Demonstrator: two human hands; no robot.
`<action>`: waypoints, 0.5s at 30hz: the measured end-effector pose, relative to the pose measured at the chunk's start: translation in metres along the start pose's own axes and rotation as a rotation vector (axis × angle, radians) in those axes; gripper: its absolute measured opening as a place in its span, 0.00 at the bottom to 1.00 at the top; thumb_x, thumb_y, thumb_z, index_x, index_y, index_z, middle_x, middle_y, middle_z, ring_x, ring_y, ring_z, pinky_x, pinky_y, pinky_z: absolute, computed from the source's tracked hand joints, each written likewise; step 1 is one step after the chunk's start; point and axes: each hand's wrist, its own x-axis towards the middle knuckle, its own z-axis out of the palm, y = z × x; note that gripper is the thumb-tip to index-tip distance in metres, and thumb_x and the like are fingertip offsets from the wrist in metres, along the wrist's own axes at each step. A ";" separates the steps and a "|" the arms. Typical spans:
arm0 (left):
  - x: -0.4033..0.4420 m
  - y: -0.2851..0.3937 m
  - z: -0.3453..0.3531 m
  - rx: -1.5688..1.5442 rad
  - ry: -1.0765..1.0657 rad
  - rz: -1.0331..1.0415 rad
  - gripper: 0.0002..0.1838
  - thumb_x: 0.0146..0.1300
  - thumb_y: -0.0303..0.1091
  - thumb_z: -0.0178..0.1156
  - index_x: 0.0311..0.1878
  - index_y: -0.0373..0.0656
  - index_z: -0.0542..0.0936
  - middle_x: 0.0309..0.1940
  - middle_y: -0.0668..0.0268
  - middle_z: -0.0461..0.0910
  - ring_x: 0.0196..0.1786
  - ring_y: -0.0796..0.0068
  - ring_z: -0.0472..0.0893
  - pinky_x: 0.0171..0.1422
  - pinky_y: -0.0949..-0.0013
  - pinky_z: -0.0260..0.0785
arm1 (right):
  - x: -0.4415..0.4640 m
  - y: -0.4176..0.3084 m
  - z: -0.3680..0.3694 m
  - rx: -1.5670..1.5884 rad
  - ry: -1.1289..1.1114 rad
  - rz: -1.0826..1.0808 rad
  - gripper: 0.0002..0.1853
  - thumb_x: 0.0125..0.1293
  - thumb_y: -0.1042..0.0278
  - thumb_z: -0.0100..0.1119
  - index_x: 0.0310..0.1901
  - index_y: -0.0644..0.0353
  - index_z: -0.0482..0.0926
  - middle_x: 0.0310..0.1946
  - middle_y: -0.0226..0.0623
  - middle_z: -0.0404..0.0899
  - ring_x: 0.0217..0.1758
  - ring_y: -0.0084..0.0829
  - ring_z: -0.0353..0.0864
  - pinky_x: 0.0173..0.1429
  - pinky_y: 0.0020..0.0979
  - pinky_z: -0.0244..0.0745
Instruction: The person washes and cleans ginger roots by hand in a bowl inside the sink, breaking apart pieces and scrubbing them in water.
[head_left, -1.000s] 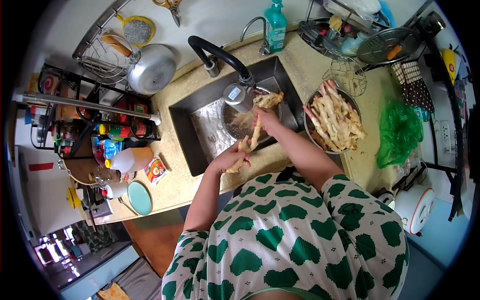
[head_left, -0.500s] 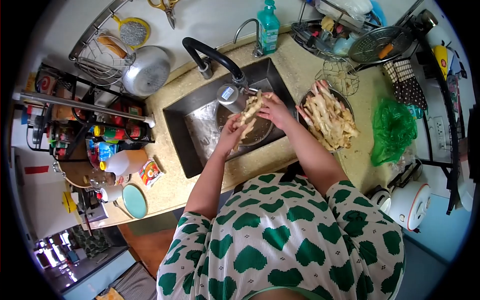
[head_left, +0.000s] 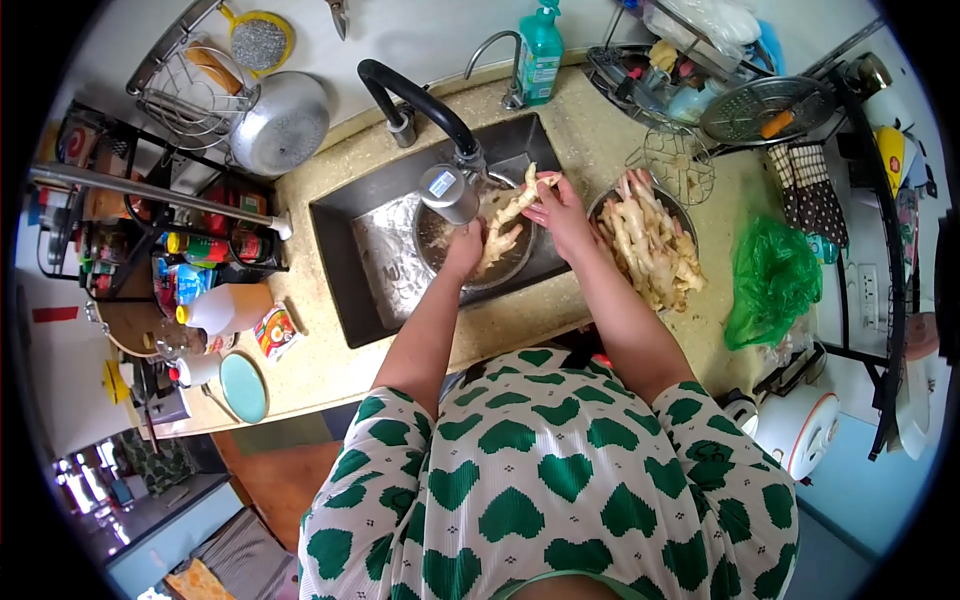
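A knobbly, branching piece of pale ginger root (head_left: 508, 222) is held slantwise over the sink. My right hand (head_left: 560, 212) pinches its upper end between thumb and fingers. My left hand (head_left: 463, 250) is at the ginger's lower left side, its fingers partly hidden by the silver cylinder (head_left: 448, 196) at the faucet's end; whether it grips the root I cannot tell. Below both hands a round metal basin (head_left: 425, 240) with water sits in the dark sink (head_left: 345, 290). Right of the sink, a metal bowl (head_left: 688, 212) is heaped with more ginger (head_left: 648, 245), some with pink tips.
A black faucet (head_left: 420, 95) arches over the sink. Behind it stands a green soap bottle (head_left: 541, 60). A green plastic bag (head_left: 775, 280) lies on the right. At left are a teal plate (head_left: 244, 388), a noodle packet (head_left: 275, 332) and a jug (head_left: 230, 308).
The ginger has been turned more upright and shifted slightly right with my right hand. My left hand has moved up toward the silver cylinder. The whole view has shifted slightly.
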 end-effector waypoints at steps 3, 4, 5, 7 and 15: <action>-0.007 -0.001 -0.012 -0.085 -0.152 0.038 0.14 0.75 0.37 0.44 0.42 0.42 0.78 0.34 0.70 0.77 0.36 0.81 0.75 0.43 0.76 0.68 | 0.002 0.002 -0.001 0.004 -0.023 0.016 0.12 0.76 0.66 0.49 0.56 0.57 0.69 0.49 0.39 0.78 0.48 0.33 0.82 0.53 0.35 0.81; -0.007 -0.008 -0.014 -0.230 -0.181 -0.029 0.14 0.75 0.37 0.45 0.44 0.41 0.78 0.34 0.71 0.77 0.37 0.81 0.75 0.44 0.77 0.68 | 0.001 0.003 0.000 0.005 -0.030 0.023 0.12 0.76 0.66 0.49 0.56 0.57 0.68 0.49 0.39 0.78 0.48 0.33 0.82 0.53 0.35 0.81; -0.009 -0.016 -0.016 -0.375 -0.207 -0.097 0.13 0.76 0.37 0.46 0.45 0.41 0.79 0.34 0.72 0.77 0.37 0.82 0.76 0.45 0.77 0.69 | 0.002 0.004 0.000 0.009 -0.037 0.034 0.12 0.76 0.66 0.49 0.56 0.57 0.68 0.49 0.39 0.78 0.49 0.33 0.82 0.53 0.35 0.81; -0.018 0.002 -0.021 -0.496 -0.198 -0.196 0.13 0.75 0.37 0.51 0.47 0.38 0.81 0.36 0.71 0.81 0.37 0.82 0.79 0.43 0.77 0.72 | 0.007 0.010 0.001 0.012 -0.058 0.056 0.11 0.76 0.66 0.49 0.56 0.57 0.68 0.49 0.40 0.78 0.49 0.33 0.82 0.53 0.35 0.81; -0.037 0.037 -0.030 -0.469 -0.106 -0.237 0.13 0.67 0.37 0.62 0.45 0.36 0.85 0.34 0.71 0.84 0.33 0.84 0.78 0.38 0.78 0.70 | 0.019 0.022 0.004 0.046 -0.138 0.093 0.12 0.77 0.64 0.47 0.56 0.58 0.68 0.51 0.40 0.76 0.49 0.34 0.81 0.54 0.35 0.81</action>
